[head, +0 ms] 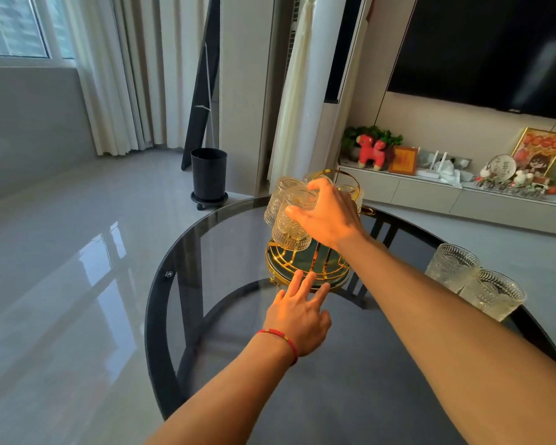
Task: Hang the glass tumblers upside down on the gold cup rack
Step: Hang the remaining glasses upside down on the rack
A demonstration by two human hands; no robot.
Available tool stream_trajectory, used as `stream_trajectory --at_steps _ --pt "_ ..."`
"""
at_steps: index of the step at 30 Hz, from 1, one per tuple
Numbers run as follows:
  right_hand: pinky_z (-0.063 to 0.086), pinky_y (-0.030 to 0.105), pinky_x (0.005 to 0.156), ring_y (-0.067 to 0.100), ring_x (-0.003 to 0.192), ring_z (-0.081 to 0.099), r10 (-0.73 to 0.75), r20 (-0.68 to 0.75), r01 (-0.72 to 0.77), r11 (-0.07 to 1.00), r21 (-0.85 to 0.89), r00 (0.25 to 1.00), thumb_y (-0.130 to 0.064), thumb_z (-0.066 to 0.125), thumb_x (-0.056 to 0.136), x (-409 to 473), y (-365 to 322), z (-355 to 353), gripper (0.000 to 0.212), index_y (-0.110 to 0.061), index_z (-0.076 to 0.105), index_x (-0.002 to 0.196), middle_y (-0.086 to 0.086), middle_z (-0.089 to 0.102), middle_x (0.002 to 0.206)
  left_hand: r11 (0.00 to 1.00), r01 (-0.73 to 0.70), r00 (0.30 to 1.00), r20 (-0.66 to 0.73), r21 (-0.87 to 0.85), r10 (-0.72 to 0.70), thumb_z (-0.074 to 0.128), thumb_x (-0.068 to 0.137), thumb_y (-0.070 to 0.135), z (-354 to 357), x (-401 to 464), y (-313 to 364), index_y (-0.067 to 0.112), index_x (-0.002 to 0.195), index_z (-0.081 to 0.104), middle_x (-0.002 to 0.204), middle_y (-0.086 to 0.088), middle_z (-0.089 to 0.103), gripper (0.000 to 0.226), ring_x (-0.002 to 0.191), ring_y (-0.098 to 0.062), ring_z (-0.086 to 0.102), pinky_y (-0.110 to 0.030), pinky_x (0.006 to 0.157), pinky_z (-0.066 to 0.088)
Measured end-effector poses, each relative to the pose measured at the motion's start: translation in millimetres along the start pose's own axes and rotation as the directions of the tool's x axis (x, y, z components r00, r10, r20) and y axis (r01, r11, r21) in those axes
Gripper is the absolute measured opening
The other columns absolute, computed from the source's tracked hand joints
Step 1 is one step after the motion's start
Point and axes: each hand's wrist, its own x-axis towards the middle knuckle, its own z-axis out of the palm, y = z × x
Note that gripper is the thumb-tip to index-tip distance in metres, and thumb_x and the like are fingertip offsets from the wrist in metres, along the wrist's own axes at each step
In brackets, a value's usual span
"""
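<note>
Embossed clear glass tumbler, inverted with its mouth downward, sits over the near side of the gold wire cup rack, just above the rack's round dark-green base tray; whether it already rests fully on a peg cannot be told. The right hand closes around its upturned base and upper wall, thumb on one side and fingers curled over the other. A second inverted tumbler hangs just behind it to the left, and at least one more appears behind the hand near the rack's gold ring handle. The left hand lies spread and flat on the counter, a round smoked-glass top, with its fingertips touching the rim of the base tray, apparently steadying the rack. Two further upright embossed tumblers wait at the right edge of the counter, near the right forearm. Judged from its look, the glass is rigid, brittle and fairly heavy; the relief pattern gives purchase, so a grip round the wall near the base seems soundest, with slow lowering to avoid knocking neighbouring glass or metal.
</note>
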Motion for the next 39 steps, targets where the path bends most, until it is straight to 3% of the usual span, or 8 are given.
stream_trajectory --at_steps 4,11,15,22,25,30,35,39 --pt "0.047 0.037 0.081 0.030 0.117 0.063 0.015 0.041 -0.013 0.999 -0.047 0.999 -0.057 0.066 0.087 -2.8 5.0 8.7 0.067 -0.018 0.051 0.139 0.009 0.065 0.133 1.000 -0.002 1.000 -0.012 0.003 0.003 0.031 0.103 0.042 -3.9 -1.5 1.1 0.022 0.156 0.019 0.167 -0.009 0.008 0.058 0.153 -0.031 -0.005 -0.055 0.121 0.020" --pt "0.044 0.049 0.102 0.031 0.124 0.058 -0.045 0.021 0.048 0.987 -0.156 0.999 -0.056 0.053 0.097 -10.6 4.8 14.9 0.057 -0.017 0.054 0.139 0.012 0.062 0.135 0.998 0.035 0.998 -0.048 0.046 -0.033 0.031 0.103 0.043 -11.0 -2.9 11.6 0.023 0.153 0.027 0.162 -0.010 0.021 0.054 0.149 -0.030 0.010 -0.051 0.110 0.039" --pt "0.044 0.052 0.105 0.032 0.130 0.051 -0.115 -0.010 0.112 0.985 -0.131 0.993 -0.046 0.053 0.100 -25.8 16.4 9.9 0.052 -0.016 0.053 0.143 0.011 0.058 0.141 0.998 0.054 0.991 -0.123 0.015 -0.052 0.046 0.096 0.035 -18.0 -2.9 19.7 0.024 0.140 0.049 0.148 0.000 0.040 0.045 0.138 -0.023 0.028 -0.045 0.094 0.052" --pt "0.045 0.048 0.100 0.029 0.121 0.057 -0.208 -0.291 0.215 0.977 -0.008 0.934 -0.013 0.061 0.089 -85.2 88.6 -14.6 0.032 -0.010 0.066 0.121 0.010 0.063 0.126 0.818 -0.049 0.925 -0.335 -0.573 -0.179 0.061 0.081 0.009 -40.7 3.1 45.5 0.019 0.117 0.071 0.113 -0.003 0.074 0.039 0.106 -0.021 0.065 -0.038 0.090 0.054" --pt "0.046 0.044 0.097 0.031 0.115 0.058 -0.109 -0.454 0.138 0.990 0.032 0.885 -0.010 0.060 0.083 -113.1 146.7 -28.5 0.033 -0.009 0.065 0.116 0.010 0.063 0.120 0.719 -0.119 0.944 -0.301 -0.685 -0.131 0.063 0.078 0.007 -44.0 3.7 58.9 0.022 0.126 0.066 0.138 -0.001 0.061 0.051 0.126 -0.018 0.056 -0.043 0.106 0.048" --pt "0.034 0.047 0.105 0.045 0.122 0.044 0.303 -0.699 -0.308 0.943 0.124 0.648 -0.017 0.070 0.075 -137.6 239.0 -47.4 0.058 -0.004 0.052 0.129 0.026 0.046 0.136 0.798 -0.193 0.959 -0.280 -0.571 0.032 0.067 0.078 0.012 -36.7 0.7 72.0 0.035 0.143 0.049 0.164 0.009 0.023 0.072 0.148 -0.012 0.019 -0.033 0.111 0.024" --pt "0.036 0.052 0.113 0.046 0.137 0.043 0.632 -0.407 -0.502 0.774 0.387 0.660 -0.026 0.086 0.076 -137.1 289.4 -43.9 0.108 0.002 0.017 0.156 0.032 0.040 0.151 0.828 -0.189 0.973 -0.216 -0.528 0.084 0.065 0.077 0.015 -28.3 0.4 80.2 0.042 0.146 0.041 0.165 0.011 0.018 0.078 0.150 -0.012 0.013 -0.033 0.112 0.021" --pt "0.047 0.054 0.105 0.041 0.126 0.058 0.685 -0.334 -0.522 0.718 0.461 0.647 -0.037 0.087 0.076 -131.6 302.8 -40.3 0.098 -0.007 0.030 0.150 0.022 0.055 0.143 0.834 -0.169 0.980 -0.182 -0.526 0.084 0.065 0.077 0.017 -24.4 1.4 78.9 0.043 0.147 0.038 0.165 0.012 0.019 0.079 0.150 -0.011 0.013 -0.032 0.110 0.020"
